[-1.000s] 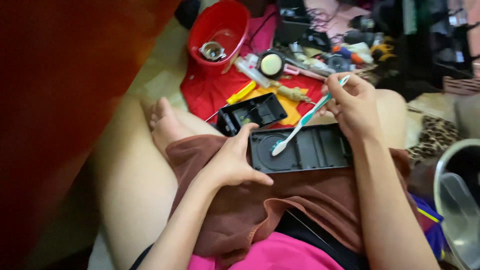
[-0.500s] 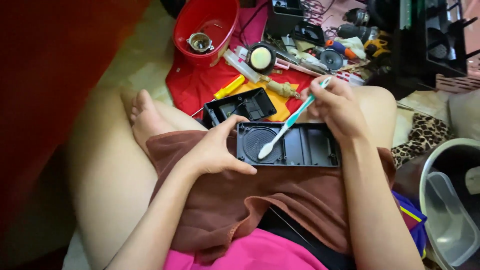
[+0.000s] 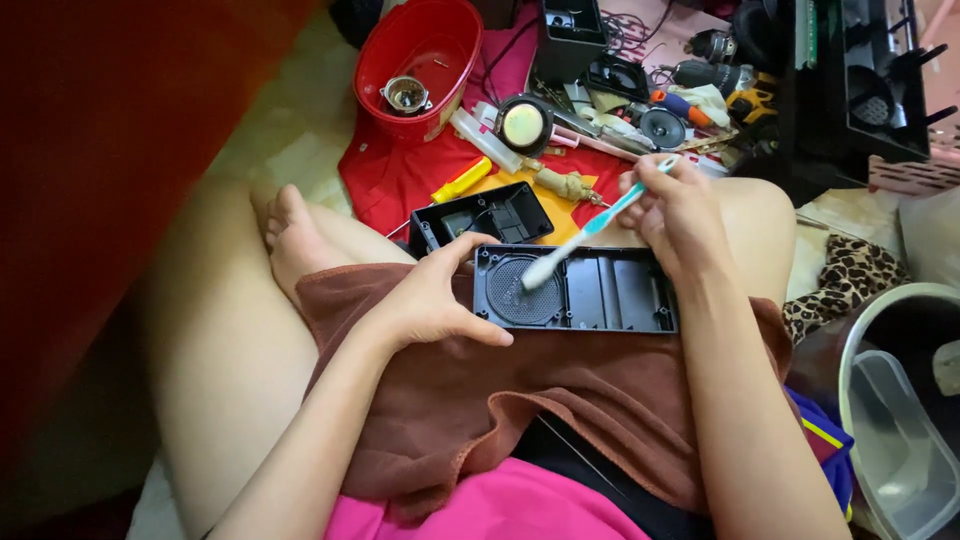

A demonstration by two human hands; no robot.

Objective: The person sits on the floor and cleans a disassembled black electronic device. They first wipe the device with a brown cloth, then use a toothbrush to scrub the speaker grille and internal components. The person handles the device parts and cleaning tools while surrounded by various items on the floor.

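Work: brushing the inside of a black case [image 3: 590,290] with a toothbrush [image 3: 585,232].
Where the case is: it lies flat on a brown towel [image 3: 470,400] over the person's lap, open side up.
Done so far: the case is open, and the brush head sits on the round grille at its 9 o'clock end. I cannot tell how clean that part is.
Left to do: it looks like the box-shaped parts toward 3 o'clock have no brush on them yet. A second black case [image 3: 480,215] lies on the red cloth [image 3: 400,180] at 11 o'clock from the first one, and no hand is on it.
Left hand [image 3: 425,300]: it rests on the 9 o'clock end of the case. The thumb is on the top edge and the fingers curl along the near edge, so it holds the case steady.
Right hand [image 3: 680,215]: it is closed on the toothbrush handle, up at 1 o'clock from the case. The brush slants down toward 8 o'clock.
Around: a red tub [image 3: 420,60] and small tools lie on the floor at 12 o'clock.
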